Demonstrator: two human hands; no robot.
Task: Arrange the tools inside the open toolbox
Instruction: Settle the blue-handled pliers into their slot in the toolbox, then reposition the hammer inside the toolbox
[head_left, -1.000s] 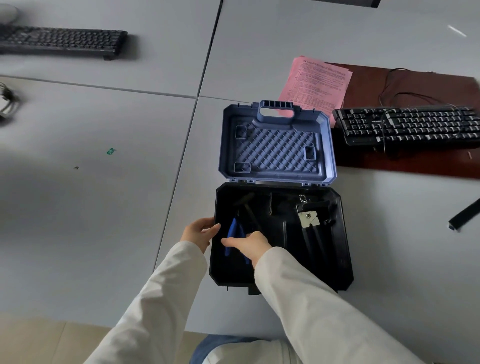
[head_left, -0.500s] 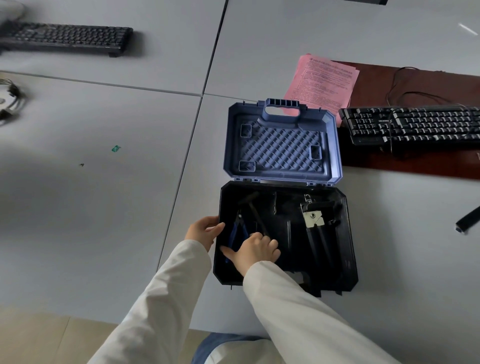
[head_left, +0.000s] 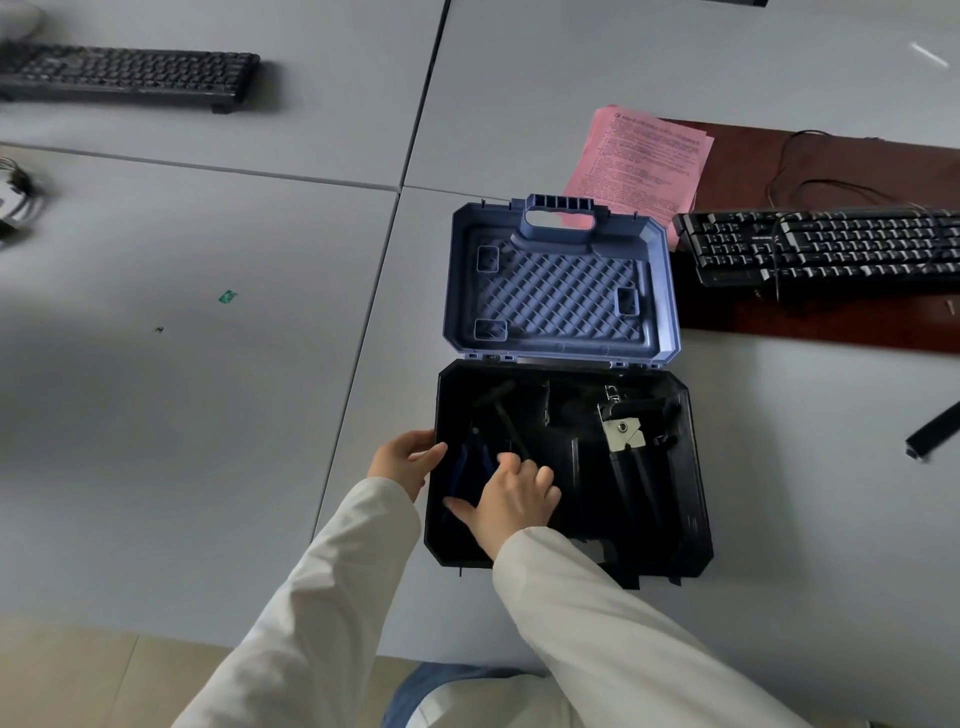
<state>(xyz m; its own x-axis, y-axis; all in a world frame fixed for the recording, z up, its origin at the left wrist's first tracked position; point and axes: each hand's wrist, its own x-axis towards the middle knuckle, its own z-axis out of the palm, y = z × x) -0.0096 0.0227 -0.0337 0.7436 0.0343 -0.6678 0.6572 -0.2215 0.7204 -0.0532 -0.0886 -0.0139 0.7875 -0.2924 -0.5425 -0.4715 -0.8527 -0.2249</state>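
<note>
- My toolbox (head_left: 696, 519) sits open in the middle of the frame, tools lying in its black tray.
- My right hand (head_left: 511, 499) rests flat and open over the blue pliers (head_left: 470, 462); my left hand (head_left: 402, 460) holds the tray's left wall.
- The pliers look hard and a bit heavy. I'd pinch both handles.
- The hammer (head_left: 506, 418) lies just beside them, in the way.
- Keyboard (head_left: 826, 249) and pink paper (head_left: 644, 161) stay clear, upper right.

Keyboards: two (head_left: 130, 75) (head_left: 826, 249). Toolbox (head_left: 696, 499): one. Pink paper stack (head_left: 644, 161): one. Hands: two (head_left: 402, 460) (head_left: 511, 501).
</note>
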